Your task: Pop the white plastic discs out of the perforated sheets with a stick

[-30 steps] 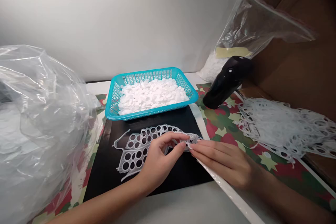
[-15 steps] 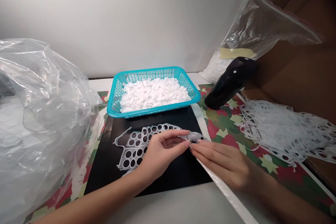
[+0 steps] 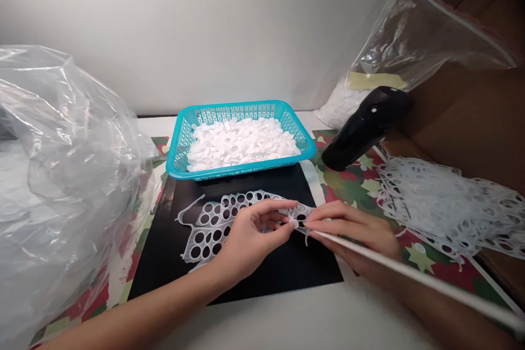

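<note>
At the centre of the work area, the left hand (image 3: 250, 238) holds its grip closed, with thumb and fingertips pinched on the narrow right end of a perforated white plastic sheet (image 3: 221, 219). The right hand (image 3: 353, 229) comes in from the opposite side with its fingers together and extended, their tips touching the same end of the sheet; whether this grip is clamped on the sheet cannot be determined. A long, narrow white strip (image 3: 410, 272) runs from beneath the right-hand fingers toward the lower right of the view. The sheet lies flat on a black rectangular mat (image 3: 262, 279), its holes showing the mat through them. Directly beyond the sheet, a teal plastic mesh basket (image 3: 241, 106) rests on the mat's far edge and holds a heap of flat white discs (image 3: 241, 145). To the right, a glossy black handheld device (image 3: 365, 128) lies on a red-and-green patterned sheet (image 3: 353, 191), beside a tangled pile of white perforated sheets (image 3: 435, 202). Behind these stands a clear zip-top bag (image 3: 430, 27) with white discs inside, against a brown cardboard box (image 3: 463, 120). A large, crumpled clear plastic bag (image 3: 69, 175) occupies the left side of the white bench (image 3: 287, 322).
</note>
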`<state>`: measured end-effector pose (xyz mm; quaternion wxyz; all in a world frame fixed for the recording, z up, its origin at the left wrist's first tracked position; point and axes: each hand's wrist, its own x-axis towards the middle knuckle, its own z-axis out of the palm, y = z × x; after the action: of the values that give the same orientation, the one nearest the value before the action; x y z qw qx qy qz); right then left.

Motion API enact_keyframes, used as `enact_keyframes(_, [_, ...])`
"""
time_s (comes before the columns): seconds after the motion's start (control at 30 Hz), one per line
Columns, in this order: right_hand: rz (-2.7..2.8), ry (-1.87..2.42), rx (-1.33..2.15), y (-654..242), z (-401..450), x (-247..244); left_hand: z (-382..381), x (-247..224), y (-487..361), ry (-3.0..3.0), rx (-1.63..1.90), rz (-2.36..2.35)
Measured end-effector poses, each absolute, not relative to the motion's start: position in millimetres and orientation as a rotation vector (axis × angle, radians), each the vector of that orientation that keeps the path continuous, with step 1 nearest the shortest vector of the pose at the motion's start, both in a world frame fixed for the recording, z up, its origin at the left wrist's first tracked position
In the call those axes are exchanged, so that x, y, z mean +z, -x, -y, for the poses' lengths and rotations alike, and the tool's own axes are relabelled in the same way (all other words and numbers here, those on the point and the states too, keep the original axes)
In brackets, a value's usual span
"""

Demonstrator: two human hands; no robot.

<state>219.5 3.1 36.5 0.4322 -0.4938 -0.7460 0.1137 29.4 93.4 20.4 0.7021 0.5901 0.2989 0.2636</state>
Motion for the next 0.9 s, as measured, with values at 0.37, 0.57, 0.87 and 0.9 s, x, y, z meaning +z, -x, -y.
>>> enact_keyframes(0.37, [1.521, 1.344, 0.705, -211, -12, 28, -90, 21, -28, -1.444, 0.547, -0.608])
enact_keyframes(0.57, [1.54, 1.341, 0.703, -212, -11, 28, -91, 22, -29, -1.463, 0.55, -0.612])
enact_keyframes(0.87, [1.609, 1.327, 0.666, -210, -12, 24, -90, 23, -29, -1.506, 0.545, -0.609])
enact_keyframes(0.9, [1.621, 1.326, 0.658, -210, -12, 24, -90, 22, -29, -1.511, 0.546, -0.606])
